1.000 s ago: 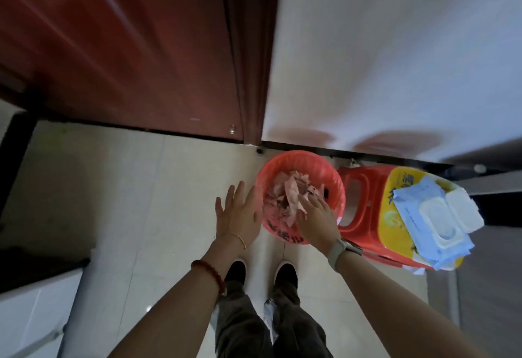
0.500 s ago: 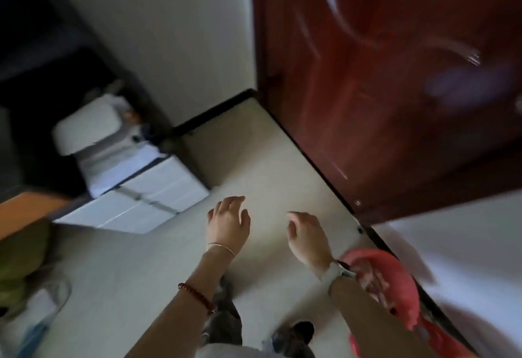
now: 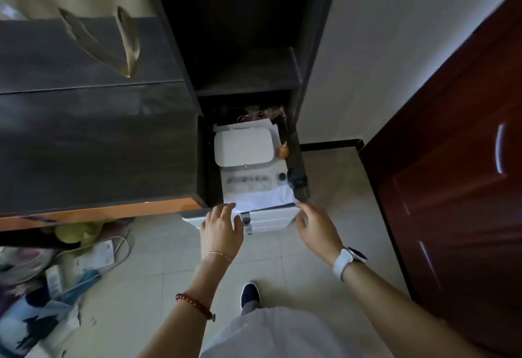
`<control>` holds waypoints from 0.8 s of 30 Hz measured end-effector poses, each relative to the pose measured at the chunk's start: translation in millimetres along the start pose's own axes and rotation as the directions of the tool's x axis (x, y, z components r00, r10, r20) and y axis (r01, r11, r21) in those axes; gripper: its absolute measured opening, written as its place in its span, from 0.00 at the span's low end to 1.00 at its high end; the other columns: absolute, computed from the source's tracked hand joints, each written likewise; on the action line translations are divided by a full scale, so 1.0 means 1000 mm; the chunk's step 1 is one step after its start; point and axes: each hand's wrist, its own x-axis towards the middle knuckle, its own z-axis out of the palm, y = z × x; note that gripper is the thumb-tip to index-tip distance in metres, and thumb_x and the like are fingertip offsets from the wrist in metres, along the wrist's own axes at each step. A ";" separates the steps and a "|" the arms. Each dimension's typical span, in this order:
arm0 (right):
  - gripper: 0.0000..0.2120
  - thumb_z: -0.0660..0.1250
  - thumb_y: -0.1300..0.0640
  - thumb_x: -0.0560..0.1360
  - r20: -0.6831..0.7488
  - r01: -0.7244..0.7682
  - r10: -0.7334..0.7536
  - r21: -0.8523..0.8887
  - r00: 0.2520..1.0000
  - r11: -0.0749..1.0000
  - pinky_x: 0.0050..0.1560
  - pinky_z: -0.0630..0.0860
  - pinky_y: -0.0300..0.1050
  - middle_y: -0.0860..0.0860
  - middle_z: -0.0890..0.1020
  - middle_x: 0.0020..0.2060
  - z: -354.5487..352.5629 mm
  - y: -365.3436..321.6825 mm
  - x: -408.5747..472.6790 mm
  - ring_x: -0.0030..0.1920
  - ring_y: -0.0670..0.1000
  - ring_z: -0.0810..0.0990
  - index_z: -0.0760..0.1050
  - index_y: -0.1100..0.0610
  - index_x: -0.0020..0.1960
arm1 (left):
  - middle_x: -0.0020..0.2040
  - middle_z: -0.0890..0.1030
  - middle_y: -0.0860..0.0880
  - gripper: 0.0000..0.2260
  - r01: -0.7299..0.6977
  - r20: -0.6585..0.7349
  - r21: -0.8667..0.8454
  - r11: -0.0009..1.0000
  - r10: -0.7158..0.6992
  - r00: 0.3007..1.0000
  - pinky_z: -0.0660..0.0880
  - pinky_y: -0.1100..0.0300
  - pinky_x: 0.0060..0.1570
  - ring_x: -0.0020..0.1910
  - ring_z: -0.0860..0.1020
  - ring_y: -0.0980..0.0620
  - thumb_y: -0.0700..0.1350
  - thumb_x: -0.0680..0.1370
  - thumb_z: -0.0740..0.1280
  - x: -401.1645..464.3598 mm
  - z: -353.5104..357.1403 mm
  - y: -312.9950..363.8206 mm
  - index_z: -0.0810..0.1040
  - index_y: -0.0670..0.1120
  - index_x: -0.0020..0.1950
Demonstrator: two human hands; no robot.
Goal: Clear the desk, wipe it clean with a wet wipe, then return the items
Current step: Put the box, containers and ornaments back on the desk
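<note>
We reach both hands out, empty and loosely spread: our left hand point(image 3: 223, 226) over the white drawer unit's point(image 3: 268, 220) front edge, our right hand point(image 3: 317, 229) just beside its corner. Beyond, the dark desk point(image 3: 84, 131) stands bare on the left.

Both arms are stretched forward; the left hand point(image 3: 223, 227) and right hand point(image 3: 316, 226) are held open, fingers loosely spread.

Pale tiled floor point(image 3: 324, 188); white wall point(image 3: 395, 46); dark red door point(image 3: 466, 188) at right; dark shelving unit point(image 3: 243, 46) beside dark surface point(image 3: 84, 131); dim light.
</note>
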 end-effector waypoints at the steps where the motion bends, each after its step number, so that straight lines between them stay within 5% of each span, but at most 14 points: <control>1: 0.16 0.59 0.63 0.76 0.007 0.004 -0.004 -0.021 1.000 1.000 0.61 0.69 0.48 0.58 0.75 0.61 0.000 -0.004 0.015 0.63 0.57 0.70 0.70 0.61 0.63 | 0.62 0.74 0.43 0.15 -0.004 0.011 -0.006 1.000 0.004 1.000 0.67 0.49 0.60 0.61 0.70 0.42 0.42 0.77 0.61 0.011 0.002 -0.003 0.72 0.43 0.64; 8: 0.27 0.65 0.61 0.72 0.035 0.004 0.005 -0.254 0.999 0.967 0.53 0.74 0.55 0.59 0.67 0.65 0.005 0.022 0.107 0.61 0.63 0.70 0.61 0.59 0.69 | 0.67 0.70 0.46 0.19 -0.074 0.165 -0.024 0.997 0.077 0.983 0.66 0.53 0.62 0.65 0.67 0.46 0.45 0.77 0.61 0.075 0.047 0.015 0.67 0.45 0.68; 14: 0.38 0.67 0.59 0.71 0.258 0.146 -0.049 -0.372 0.965 0.917 0.64 0.67 0.54 0.55 0.54 0.74 0.009 0.055 0.153 0.71 0.58 0.58 0.48 0.56 0.74 | 0.72 0.62 0.48 0.24 -0.131 0.296 0.097 0.987 0.097 0.950 0.62 0.53 0.67 0.70 0.60 0.46 0.48 0.78 0.61 0.121 0.098 0.044 0.58 0.48 0.72; 18: 0.35 0.67 0.60 0.71 0.358 0.237 -0.098 -0.368 0.929 0.899 0.62 0.68 0.51 0.53 0.59 0.72 0.010 0.068 0.174 0.69 0.55 0.60 0.53 0.55 0.72 | 0.74 0.59 0.49 0.28 -0.154 0.304 0.153 0.976 0.102 0.947 0.61 0.53 0.66 0.70 0.59 0.46 0.46 0.77 0.62 0.145 0.123 0.055 0.54 0.49 0.74; 24: 0.28 0.66 0.63 0.71 0.371 0.275 -0.138 -0.346 0.918 0.897 0.58 0.71 0.53 0.54 0.66 0.67 0.016 0.072 0.186 0.66 0.57 0.65 0.61 0.57 0.68 | 0.69 0.67 0.50 0.22 -0.205 0.263 0.215 0.955 0.146 0.954 0.62 0.55 0.62 0.67 0.63 0.47 0.44 0.77 0.63 0.166 0.144 0.053 0.63 0.49 0.70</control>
